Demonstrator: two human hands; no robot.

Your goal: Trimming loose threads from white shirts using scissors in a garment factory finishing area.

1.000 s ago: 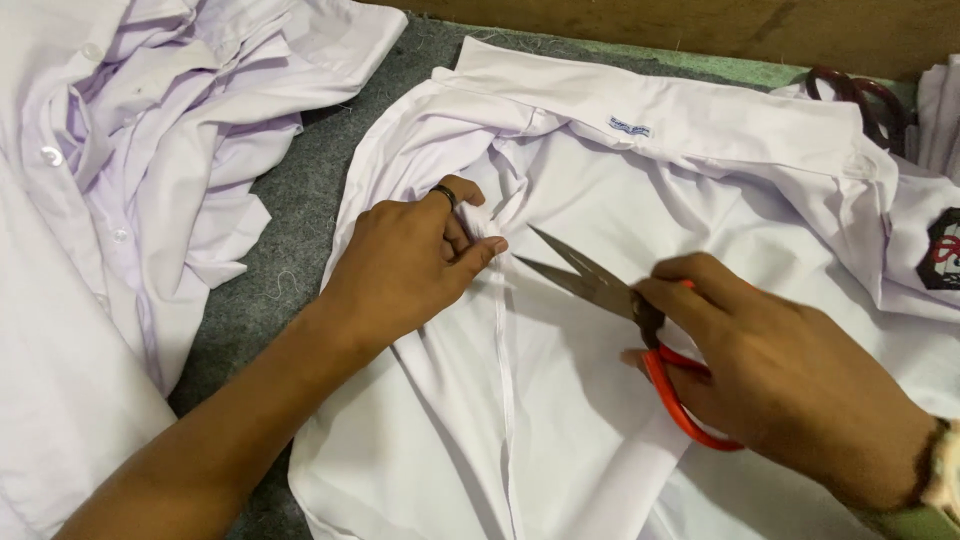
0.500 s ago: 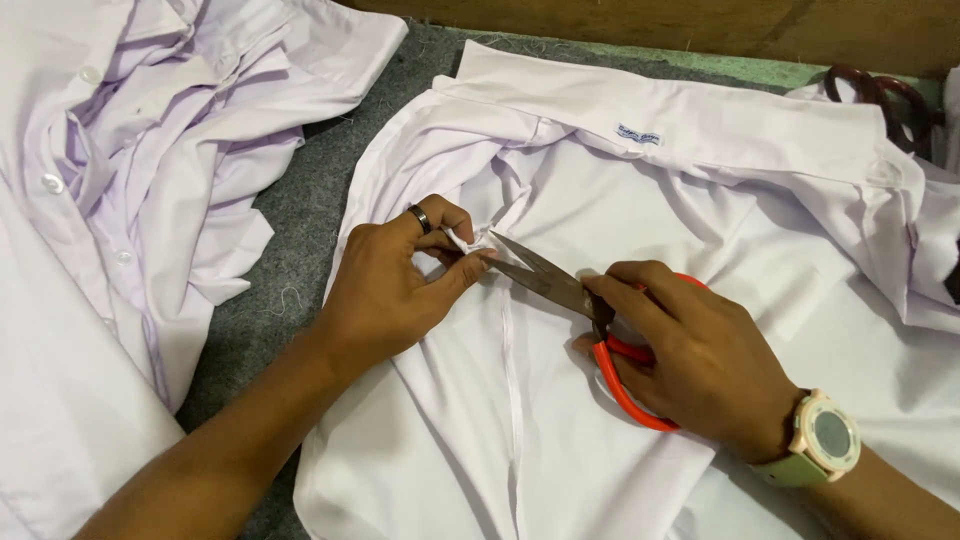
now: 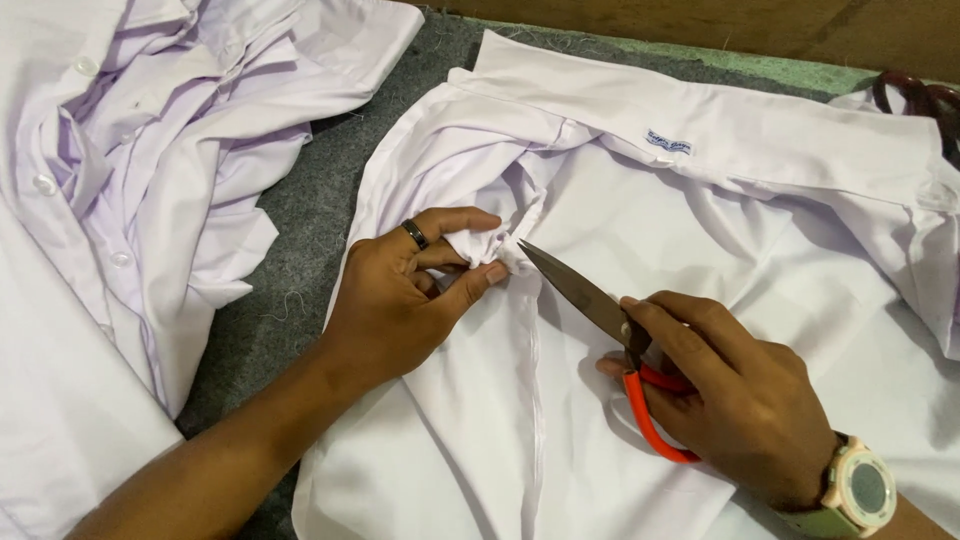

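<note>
A white shirt (image 3: 700,230) lies spread on the grey felt table (image 3: 300,300), collar toward the far edge, with a small blue label at the neck. My left hand (image 3: 410,295), a dark ring on one finger, pinches a bunched fold of the shirt's fabric between thumb and fingers. My right hand (image 3: 740,395), with a pale watch at the wrist, holds red-handled scissors (image 3: 610,330). The blade tips point left and touch the pinched fold.
A heap of several more white shirts (image 3: 140,170) with buttons lies at the left. A dark red object (image 3: 915,100) sits at the far right edge. A wooden board (image 3: 750,30) runs along the back of the table.
My left hand has gathered the fabric into a tighter pinch. The scissors moved left until their tips reached the fold. The view drew closer to the shirt.
</note>
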